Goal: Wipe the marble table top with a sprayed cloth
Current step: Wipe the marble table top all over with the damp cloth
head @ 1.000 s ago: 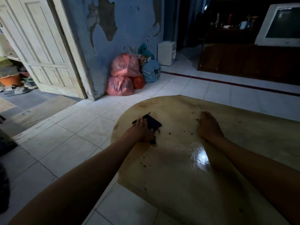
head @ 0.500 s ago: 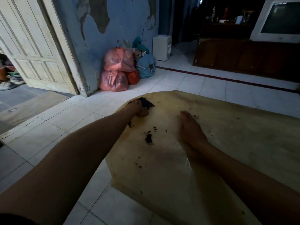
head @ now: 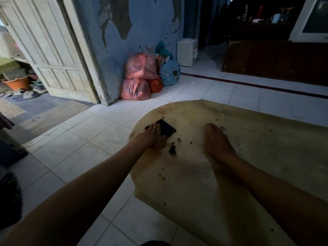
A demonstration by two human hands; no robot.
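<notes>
Head view, read left to right. A panelled door [head: 53,50] stands open at the far left, with orange bags [head: 140,77] against the peeling blue wall [head: 142,20] beyond it.

Your left hand [head: 154,137] lies on the near half of the dark cloth [head: 166,128], fingers straight and together, pressing it flat against the table top [head: 257,157] close to the rounded left edge. Half a second ago that hand and cloth sat right at the rim of the slab; both are now drawn back in from it, about where they were a second ago. I judge this to be one back-and-forth wiping stroke, not a change of area.

Just to the right of the cloth lies a dark clump of dirt [head: 172,150], with smaller crumbs [head: 177,140] around it and more scattered toward you. It was not swept off the rim by the stroke, so this patch is not clean.

Your right hand [head: 217,141] rests flat on the slab, well apart from the cloth, fingers extended and holding nothing; it appears to brace you. It has not shifted on the table over the last second.

Further specks [head: 222,128] show beyond the right hand. In my judgement the job is at an early stage, and loose dirt needs gathering before the wide right-hand part is wiped.
</notes>
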